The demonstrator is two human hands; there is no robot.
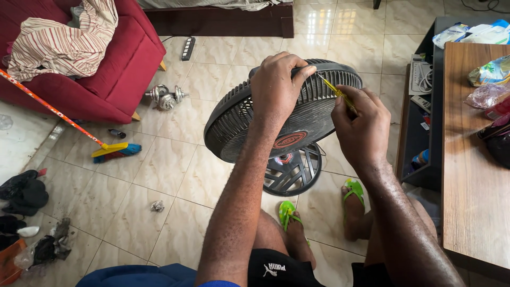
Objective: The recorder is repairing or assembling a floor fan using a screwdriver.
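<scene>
1. Under the left hand (276,87) sits the top rim of a black fan grille (284,114), tilted toward the camera; the palm lies flat over the rim and the fingers curl down onto its ribs, gripping it.
2. Just right of that hand, the right hand (361,127) is clenched around a yellow screwdriver (336,91), whose shaft slants up and left so that its tip meets the grille's upper edge beside the left fingertips.
3. Below both hands, a red round badge (289,140) marks the grille's centre, and under it the fan's round slotted base (292,172) stands on the tiled floor (170,170).
4. Nearer the body than the hands, two feet in green flip-flops (353,188) rest on the tiles beside the base.
5. Far left of the left hand stand a red armchair (122,64) draped with a striped cloth (58,45), a small dumbbell (166,95), and an orange-handled broom (109,149) lying on the floor.
6. Right of the right hand, a wooden tabletop (470,186) carries plastic bags at its far end.
</scene>
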